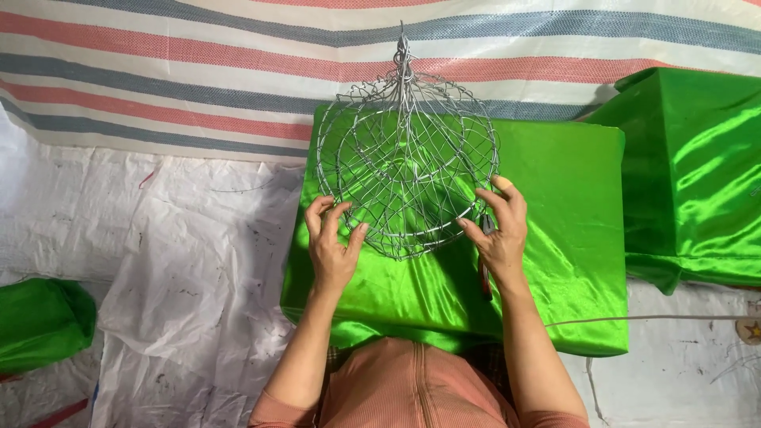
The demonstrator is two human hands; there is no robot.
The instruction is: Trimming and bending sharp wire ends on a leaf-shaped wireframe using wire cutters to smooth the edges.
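Hands, left (333,242) and right (501,231), pinch the wire-mesh frame (407,162) at its rim; loose wire ends might prick fingertips.

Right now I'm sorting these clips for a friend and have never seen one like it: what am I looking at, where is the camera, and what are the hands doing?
There is no machine here. The single picture comes from a camera worn on a person's head, looking down at their own two bare hands. Both hands hold a round wire basket, a cage-like frame of thin silver wire with a twisted tip pointing away from the person. The left hand grips its lower left rim; the right hand grips the lower right rim and also seems to hold a small tool with a reddish handle, partly hidden. The frame rests over a box-shaped block covered in shiny green cloth. A second green-covered block sits to the right, a green bundle at the left. Underneath lie a white plastic sheet and a striped tarp.
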